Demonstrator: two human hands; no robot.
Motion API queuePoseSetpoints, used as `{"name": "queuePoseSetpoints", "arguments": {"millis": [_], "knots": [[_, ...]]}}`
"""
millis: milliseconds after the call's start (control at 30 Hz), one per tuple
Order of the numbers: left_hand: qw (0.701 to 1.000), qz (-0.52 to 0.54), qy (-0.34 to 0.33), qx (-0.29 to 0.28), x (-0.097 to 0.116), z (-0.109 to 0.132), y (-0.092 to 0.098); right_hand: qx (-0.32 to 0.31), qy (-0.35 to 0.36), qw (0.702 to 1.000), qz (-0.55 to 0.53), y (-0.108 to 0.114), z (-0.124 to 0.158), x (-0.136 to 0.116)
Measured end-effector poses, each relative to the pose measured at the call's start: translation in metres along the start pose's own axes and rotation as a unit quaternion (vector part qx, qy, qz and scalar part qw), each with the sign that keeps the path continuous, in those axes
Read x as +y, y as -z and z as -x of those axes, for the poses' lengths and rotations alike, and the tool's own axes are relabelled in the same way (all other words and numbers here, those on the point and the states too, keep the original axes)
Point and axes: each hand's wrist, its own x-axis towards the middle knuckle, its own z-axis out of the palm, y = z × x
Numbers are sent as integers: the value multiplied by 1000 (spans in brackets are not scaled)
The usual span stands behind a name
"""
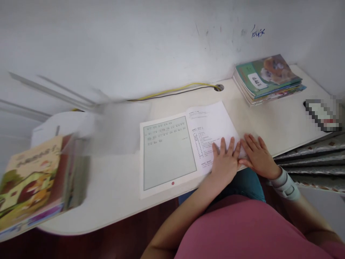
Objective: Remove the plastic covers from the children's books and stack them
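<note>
An open book (169, 158) lies on the white desk, with a pale green framed page on its left side and a printed white page on its right. My left hand (225, 160) rests flat on the lower right of the printed page, fingers spread. Just right of it, my right hand (257, 154) lies palm down at the desk's front edge, by the book's right edge, with its fingers stretched out. The two hands nearly touch at the fingers. Neither one grips anything. A pale band (286, 184) is around my right wrist.
Stacked books (269, 79) stand at the back right, and a blurred-out phone-like object (322, 115) lies at the right. A book pile (35, 180) is at the left, beside a clear sheet (121, 126). Cables (172, 91) run along the wall into a hole (219, 87).
</note>
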Motion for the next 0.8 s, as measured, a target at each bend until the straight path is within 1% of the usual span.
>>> {"name": "queuePoseSetpoints", "arguments": {"millis": [100,200,267,333,400,433,533,600,700,733,800], "knots": [[1000,10,-4,6,4,2,0,4,0,1000,-1,-1,0,-1],[1000,23,-16,13,1,5,2,-1,1,1000,-6,1,1,0],[999,32,-41,5,-7,8,6,-12,11,1000,-13,5,0,5],[996,43,-80,-17,-19,8,14,-19,17,999,-19,10,-3,15],[992,47,-111,-37,-34,3,24,-16,8,1000,-16,13,-10,28],[992,43,-113,-41,-41,-1,28,-12,0,1000,-11,14,-14,34],[996,16,-74,-42,-62,-21,38,-21,-2,1000,-2,10,-27,49],[997,3,-48,-63,-71,-35,40,-33,12,999,-5,4,-31,53],[993,-7,-42,-109,-73,-48,37,-24,26,999,-15,-5,-32,54],[992,-10,-41,-116,-71,-49,35,-16,26,999,-19,-6,-32,54],[993,-15,-34,-113,-66,-49,31,-6,25,999,-24,-8,-30,54]]}}
